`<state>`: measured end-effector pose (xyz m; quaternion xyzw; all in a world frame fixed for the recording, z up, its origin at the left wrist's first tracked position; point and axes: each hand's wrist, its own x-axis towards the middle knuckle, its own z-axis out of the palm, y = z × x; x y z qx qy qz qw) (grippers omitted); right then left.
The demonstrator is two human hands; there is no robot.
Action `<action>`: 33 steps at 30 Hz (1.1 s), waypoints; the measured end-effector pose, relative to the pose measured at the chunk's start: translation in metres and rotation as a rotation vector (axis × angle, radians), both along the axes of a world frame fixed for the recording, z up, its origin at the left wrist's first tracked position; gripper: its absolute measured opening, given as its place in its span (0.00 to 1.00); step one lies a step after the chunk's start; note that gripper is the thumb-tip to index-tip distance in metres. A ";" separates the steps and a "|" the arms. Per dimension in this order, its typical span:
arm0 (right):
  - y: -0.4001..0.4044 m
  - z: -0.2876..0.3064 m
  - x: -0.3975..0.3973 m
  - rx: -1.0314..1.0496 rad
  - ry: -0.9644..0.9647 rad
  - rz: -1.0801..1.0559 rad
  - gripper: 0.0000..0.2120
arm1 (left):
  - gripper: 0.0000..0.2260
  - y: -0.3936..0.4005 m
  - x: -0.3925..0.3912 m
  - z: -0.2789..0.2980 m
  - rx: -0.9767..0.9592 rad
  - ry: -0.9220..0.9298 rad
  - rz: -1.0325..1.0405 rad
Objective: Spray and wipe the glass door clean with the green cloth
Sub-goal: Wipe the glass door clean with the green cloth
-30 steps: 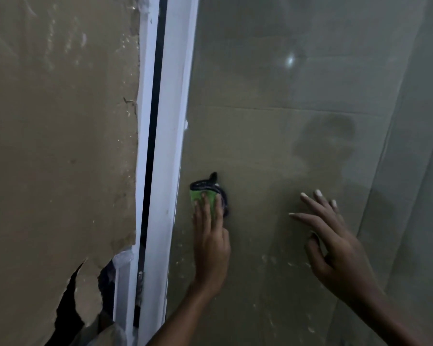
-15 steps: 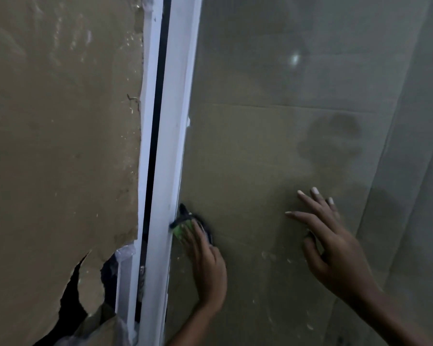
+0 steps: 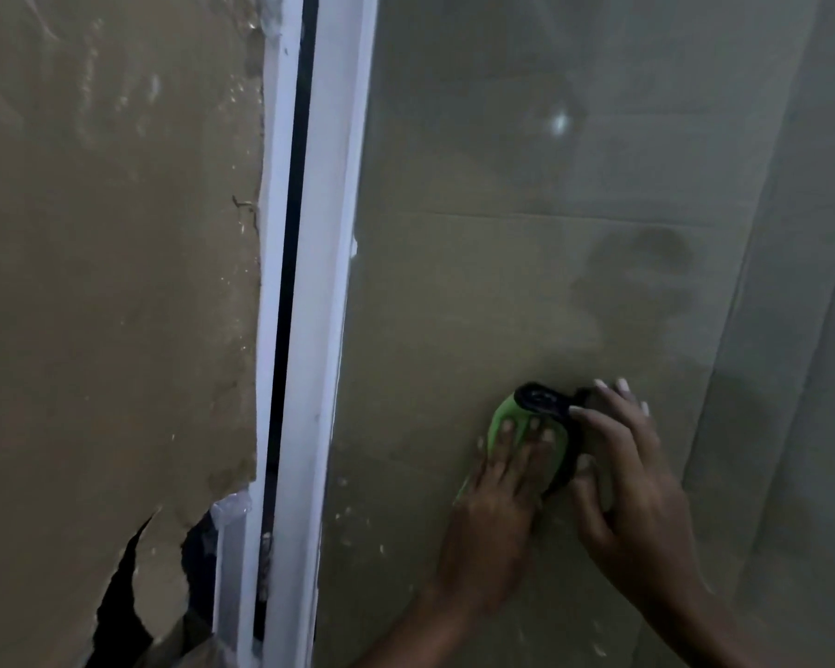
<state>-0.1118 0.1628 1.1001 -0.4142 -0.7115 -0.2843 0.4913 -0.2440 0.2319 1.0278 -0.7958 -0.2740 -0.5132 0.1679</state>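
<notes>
Currently the green cloth [image 3: 526, 433], edged in black, lies flat against the glass door [image 3: 526, 243], well right of the white frame [image 3: 329, 301]. Left hand [image 3: 495, 511] presses it with straight fingers. Right hand [image 3: 635, 479] touches its black right edge, fingers loosely spread, gripping nothing. White specks [image 3: 357, 518] dot the lower pane.

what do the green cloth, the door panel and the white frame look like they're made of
Green cloth: soft fabric, probably microfibre, matte, with a black edge; it flattens under the left hand.
Glass door: glass, glossy; it shows a light glint and a faint reflection, plus white specks.
White frame: smooth painted metal or plastic; which one is unclear.
</notes>
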 end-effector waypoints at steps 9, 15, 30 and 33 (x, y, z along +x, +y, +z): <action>0.030 -0.048 -0.052 -0.084 -0.165 -0.457 0.34 | 0.29 -0.027 -0.057 0.034 -0.549 -0.395 -0.590; 0.053 -0.037 -0.071 -0.075 -0.190 -0.521 0.37 | 0.18 -0.020 -0.052 0.036 -0.459 -0.792 -0.506; 0.019 -0.052 -0.002 0.011 0.172 -0.555 0.36 | 0.17 -0.028 -0.016 0.030 -0.355 -0.181 -0.497; 0.003 -0.048 0.005 0.017 0.165 -0.513 0.28 | 0.18 -0.031 -0.006 0.029 -0.317 -0.094 -0.395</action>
